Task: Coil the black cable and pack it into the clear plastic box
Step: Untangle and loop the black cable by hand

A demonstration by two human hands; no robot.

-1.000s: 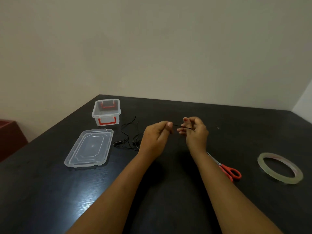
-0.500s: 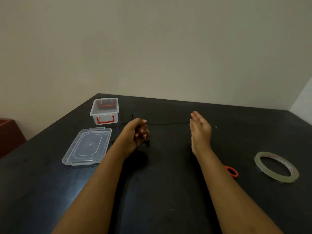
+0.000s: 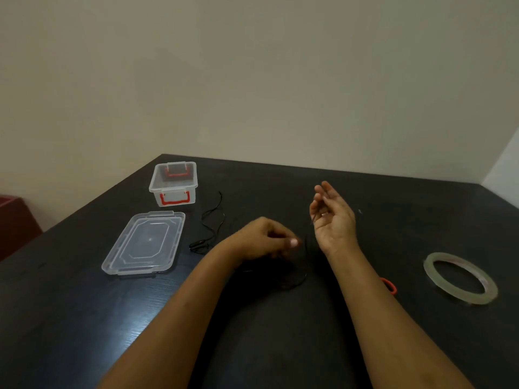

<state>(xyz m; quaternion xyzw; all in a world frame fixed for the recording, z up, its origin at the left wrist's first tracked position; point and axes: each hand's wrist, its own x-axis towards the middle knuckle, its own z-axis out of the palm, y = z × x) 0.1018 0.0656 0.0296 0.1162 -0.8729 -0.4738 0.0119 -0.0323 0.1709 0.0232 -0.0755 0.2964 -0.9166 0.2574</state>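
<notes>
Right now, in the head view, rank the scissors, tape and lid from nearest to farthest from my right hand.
From the right hand:
1. Scissors, just right of that forearm, mostly hidden under it.
2. Tape, farther out to the right.
3. Lid, far left, beyond the left hand.

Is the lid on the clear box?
No, the lid lies flat on the table, apart from the open clear box.
</notes>
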